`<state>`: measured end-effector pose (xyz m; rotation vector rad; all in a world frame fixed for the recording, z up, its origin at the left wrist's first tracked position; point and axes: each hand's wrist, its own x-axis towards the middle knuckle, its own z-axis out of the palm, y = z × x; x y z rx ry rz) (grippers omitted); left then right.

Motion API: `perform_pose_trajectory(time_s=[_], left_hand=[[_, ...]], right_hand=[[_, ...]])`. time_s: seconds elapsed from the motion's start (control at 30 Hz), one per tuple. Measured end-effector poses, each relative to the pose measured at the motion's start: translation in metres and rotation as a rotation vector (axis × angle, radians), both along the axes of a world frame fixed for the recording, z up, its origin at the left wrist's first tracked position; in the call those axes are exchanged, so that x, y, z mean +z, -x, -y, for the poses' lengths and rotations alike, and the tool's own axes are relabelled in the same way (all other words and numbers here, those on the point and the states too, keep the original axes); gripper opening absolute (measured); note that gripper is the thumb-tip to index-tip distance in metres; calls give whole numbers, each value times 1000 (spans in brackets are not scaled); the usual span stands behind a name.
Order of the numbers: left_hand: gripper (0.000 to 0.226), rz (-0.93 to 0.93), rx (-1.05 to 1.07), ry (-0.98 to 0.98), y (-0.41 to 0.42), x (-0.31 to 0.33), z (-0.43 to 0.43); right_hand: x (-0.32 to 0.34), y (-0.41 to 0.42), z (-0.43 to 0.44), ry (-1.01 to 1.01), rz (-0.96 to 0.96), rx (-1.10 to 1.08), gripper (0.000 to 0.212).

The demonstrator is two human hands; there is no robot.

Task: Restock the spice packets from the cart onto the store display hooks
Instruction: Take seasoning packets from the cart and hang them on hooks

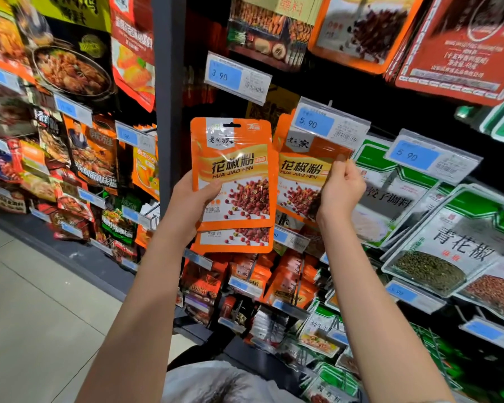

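Note:
My left hand grips a small stack of orange spice packets printed "HUA JIAO FEN", held upright in front of the display; a second packet peeks out below the front one. My right hand pinches the right edge of another orange packet of the same kind, which sits under the 5.90 price tag. The hook behind that tag is hidden, so I cannot tell whether this packet hangs on it. The cart is out of view.
Hooks with green and white packets fill the right side. Red and orange packets hang below. A grey upright post divides the shelving. Sauce packets crowd the left section. Tiled floor lies lower left.

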<state>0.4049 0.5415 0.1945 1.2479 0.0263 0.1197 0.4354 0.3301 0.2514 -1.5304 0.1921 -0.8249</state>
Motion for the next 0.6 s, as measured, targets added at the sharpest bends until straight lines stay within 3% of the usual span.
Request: perform_pose_trajectory(time_s=[0.27, 0.5, 0.6], left_hand=[[21, 6, -7, -24, 2, 0, -2], [23, 11, -9, -21, 3, 1, 0], [22, 7, -15, -26, 4, 1, 0]], right_hand=[[-6, -7, -1, -21, -23, -78, 46], [12, -34, -6, 7, -153, -109, 30], [19, -41, -5, -247, -144, -67, 32]])
